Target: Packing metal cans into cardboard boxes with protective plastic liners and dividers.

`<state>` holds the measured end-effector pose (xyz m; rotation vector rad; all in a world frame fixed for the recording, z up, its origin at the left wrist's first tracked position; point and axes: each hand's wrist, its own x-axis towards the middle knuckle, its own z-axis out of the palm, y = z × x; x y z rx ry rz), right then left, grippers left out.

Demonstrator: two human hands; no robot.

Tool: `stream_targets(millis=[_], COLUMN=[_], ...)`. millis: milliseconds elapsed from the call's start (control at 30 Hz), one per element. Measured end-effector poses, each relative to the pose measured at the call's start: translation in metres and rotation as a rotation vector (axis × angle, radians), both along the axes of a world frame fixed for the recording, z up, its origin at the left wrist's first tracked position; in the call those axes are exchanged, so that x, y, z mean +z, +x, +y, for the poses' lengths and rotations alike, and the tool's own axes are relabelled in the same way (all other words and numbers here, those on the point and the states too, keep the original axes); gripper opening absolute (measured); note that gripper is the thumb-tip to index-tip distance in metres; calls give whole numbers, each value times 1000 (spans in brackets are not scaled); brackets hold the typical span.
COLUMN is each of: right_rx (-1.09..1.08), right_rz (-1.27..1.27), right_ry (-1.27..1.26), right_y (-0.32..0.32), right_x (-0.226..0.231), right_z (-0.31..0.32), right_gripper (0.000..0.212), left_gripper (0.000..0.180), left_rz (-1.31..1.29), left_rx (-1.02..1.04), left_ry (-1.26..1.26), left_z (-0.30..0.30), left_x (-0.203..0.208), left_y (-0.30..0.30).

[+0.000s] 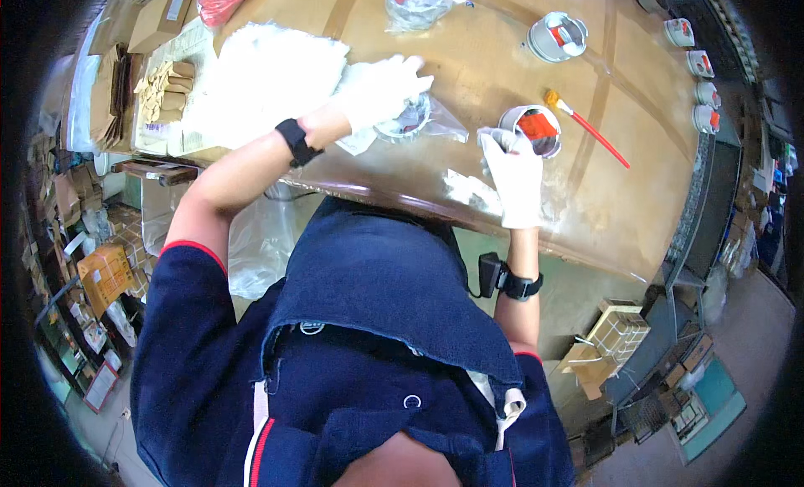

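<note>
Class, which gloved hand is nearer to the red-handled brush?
Right. The right hand is just left of the brush, at a metal cylinder; the left hand is much farther left, at another cylinder.

On the table (481, 47), clock centred on the right hand (515, 173)
At 1 o'clock, near piston (546, 144), far piston (548, 47) beyond; at 2, past the brush (596, 137), row of 4 pistons (701, 64); at 11, piston in a bag (416, 8); at 10, bagged piston (404, 127) partly under the left hand (381, 92), then pile (272, 85), cardboard box (159, 22) beyond.
</note>
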<state>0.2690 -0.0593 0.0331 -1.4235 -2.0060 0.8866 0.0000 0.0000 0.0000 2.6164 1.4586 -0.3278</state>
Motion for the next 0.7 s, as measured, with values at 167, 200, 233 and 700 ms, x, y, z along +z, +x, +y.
stream_targets(millis=[167,200,233,700], right_rx=[-360,-288,-228,-20], right_rz=[-51,-79,-72,-96], right_ry=[-537,-517,-521,-748], right_y=[3,-3,-3,-70], right_x=[8,13,9,-48], right_z=[-12,-11,-15,-16], right_gripper=[25,26,26,13], left_gripper=[43,35,31,45], left_rz=[-605,-522,-436,-644], left_rx=[471,482,511,683], left_ry=[327,184,37,171], left_z=[63,80,85,-242], left_x=[13,19,24,126], left_y=[17,12,8,-172])
